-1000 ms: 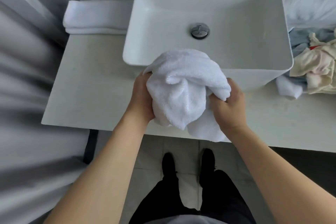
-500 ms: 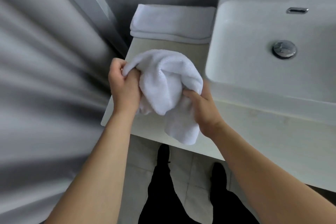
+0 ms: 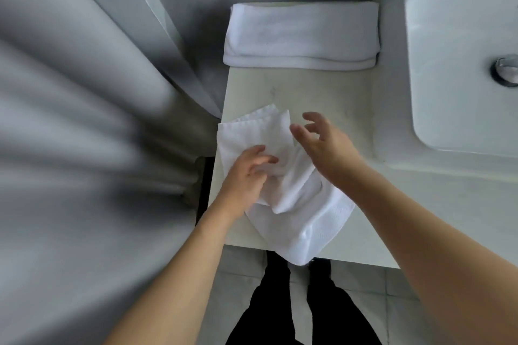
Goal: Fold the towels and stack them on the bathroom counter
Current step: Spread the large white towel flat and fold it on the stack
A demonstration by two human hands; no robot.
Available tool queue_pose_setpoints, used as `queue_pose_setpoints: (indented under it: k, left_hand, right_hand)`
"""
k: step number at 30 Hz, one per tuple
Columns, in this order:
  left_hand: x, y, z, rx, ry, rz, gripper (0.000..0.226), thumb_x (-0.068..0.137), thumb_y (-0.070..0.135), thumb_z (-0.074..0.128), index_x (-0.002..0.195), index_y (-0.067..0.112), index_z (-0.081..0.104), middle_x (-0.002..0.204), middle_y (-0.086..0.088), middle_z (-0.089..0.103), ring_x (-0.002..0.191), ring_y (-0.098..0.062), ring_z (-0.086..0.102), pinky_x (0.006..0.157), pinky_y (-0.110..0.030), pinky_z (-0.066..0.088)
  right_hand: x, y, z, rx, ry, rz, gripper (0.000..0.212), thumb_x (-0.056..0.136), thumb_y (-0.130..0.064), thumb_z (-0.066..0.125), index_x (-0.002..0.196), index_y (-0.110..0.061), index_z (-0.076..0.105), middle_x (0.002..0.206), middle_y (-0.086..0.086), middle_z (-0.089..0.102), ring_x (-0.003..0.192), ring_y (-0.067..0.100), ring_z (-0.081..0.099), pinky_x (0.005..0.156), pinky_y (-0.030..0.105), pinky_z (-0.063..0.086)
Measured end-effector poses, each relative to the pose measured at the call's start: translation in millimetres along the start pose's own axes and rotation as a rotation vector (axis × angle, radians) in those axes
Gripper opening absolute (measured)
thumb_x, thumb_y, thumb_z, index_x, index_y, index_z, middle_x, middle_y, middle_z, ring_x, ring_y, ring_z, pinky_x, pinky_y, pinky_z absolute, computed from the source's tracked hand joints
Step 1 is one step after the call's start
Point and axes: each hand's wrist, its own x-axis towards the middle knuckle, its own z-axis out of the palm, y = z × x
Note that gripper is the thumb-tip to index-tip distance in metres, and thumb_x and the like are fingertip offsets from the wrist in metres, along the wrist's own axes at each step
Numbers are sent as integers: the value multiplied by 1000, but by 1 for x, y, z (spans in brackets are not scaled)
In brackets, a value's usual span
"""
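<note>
A crumpled white towel lies on the pale counter, and its near corner hangs over the front edge. My left hand rests on the towel's middle, its fingers curled into a fold. My right hand hovers just above the towel's right side with fingers loosely spread, holding nothing. A folded white towel lies flat at the back of the counter against the wall.
The white basin with its metal drain fills the right side. A grey blurred surface stands close on the left. My dark-trousered legs stand on the tiled floor below the counter's front edge.
The bunched towel, held up in both hands before, now lies on the counter. My right hand has let go and opened. The view has shifted left, away from the basin.
</note>
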Motion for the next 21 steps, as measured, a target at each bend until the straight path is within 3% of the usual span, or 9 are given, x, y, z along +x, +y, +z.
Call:
queue_pose_setpoints:
  k: [3,5,7,10,13,15,16,18,21]
  left_hand:
    - [16,-2,-20,189,401,14,46,86,-1,52,127,18,60,139,-3,48,129,-27,43,105,-27,34]
    - [35,-6,-33,447,344,-35,59,87,8,59,144,12,45,147,-10,42,131,-35,38,109,-37,30]
    - [50,-10,-46,702,217,-68,63,88,24,65,146,17,41,146,-10,39,128,-37,37,107,-40,31]
    - [64,-7,-59,915,194,55,30,89,33,66,116,22,57,128,-4,42,116,-31,38,102,-36,31]
    - [69,6,-70,688,72,216,13,95,25,62,92,15,54,105,-2,56,97,-20,50,86,-28,38]
    - [65,22,-73,413,28,200,18,99,26,57,89,16,46,76,4,51,65,-9,43,59,-20,35]
    - [61,29,-74,331,40,214,20,100,27,54,88,17,43,69,7,44,59,-8,38,53,-19,32]
    - [54,39,-73,309,64,268,20,102,26,52,90,15,41,65,6,39,57,-8,38,51,-17,32]
    - [56,47,-78,468,-50,204,17,100,36,53,98,22,44,73,10,50,71,-11,49,58,-20,35]
  right_hand:
    - [23,-6,9,-453,-223,75,47,89,-44,54,131,-26,49,124,-1,62,119,25,52,99,38,32]
    - [31,-3,10,-607,-286,143,36,82,-35,56,117,-23,54,116,1,61,110,27,50,92,38,32]
    - [38,1,12,-639,-334,222,29,79,-41,57,101,-22,54,105,0,60,98,26,49,86,37,33]
    - [47,6,20,-456,-356,307,45,81,-57,60,105,-19,56,105,2,61,98,26,56,88,37,43]
    - [53,7,30,-354,-294,252,53,80,-53,65,117,-17,55,114,4,58,105,27,55,88,37,46]
    - [57,4,34,-245,-273,259,37,80,-44,68,100,-15,58,99,3,61,86,22,60,69,30,46]
    - [59,2,35,-147,-254,290,29,81,-39,68,92,-13,60,90,4,63,75,21,60,61,28,45]
    - [61,-2,35,119,-169,352,22,83,-31,67,91,-11,62,85,7,64,71,22,61,61,28,48]
    - [63,-2,24,563,6,376,15,85,-23,65,95,-13,60,92,10,64,80,24,61,67,35,48]
